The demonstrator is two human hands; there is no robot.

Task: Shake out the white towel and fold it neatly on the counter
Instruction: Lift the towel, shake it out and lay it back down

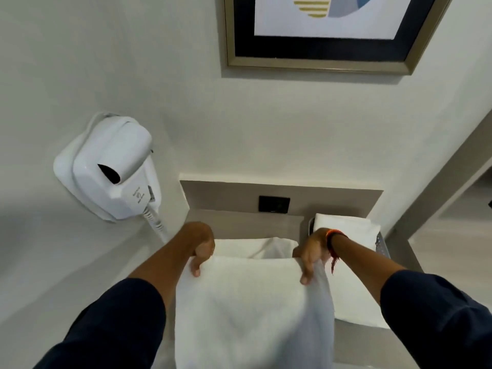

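Note:
A white towel (pixel 253 310) hangs in front of me, held up by its top edge above the grey counter (pixel 239 225). My left hand (pixel 202 246) pinches the upper left corner, thumb in front. My right hand (pixel 311 251) grips the upper right corner, with a red thread band on that wrist. The towel's lower part runs out of the bottom of the view. Behind the held edge more white cloth (pixel 255 247) shows on the counter; whether it belongs to the same towel I cannot tell.
A white wall-mounted hair dryer (pixel 111 169) with a coiled cord hangs on the left. A black socket (pixel 274 204) sits in the backsplash. A folded white towel (pixel 348 227) lies in a tray at the right. A framed picture (pixel 327 33) hangs above.

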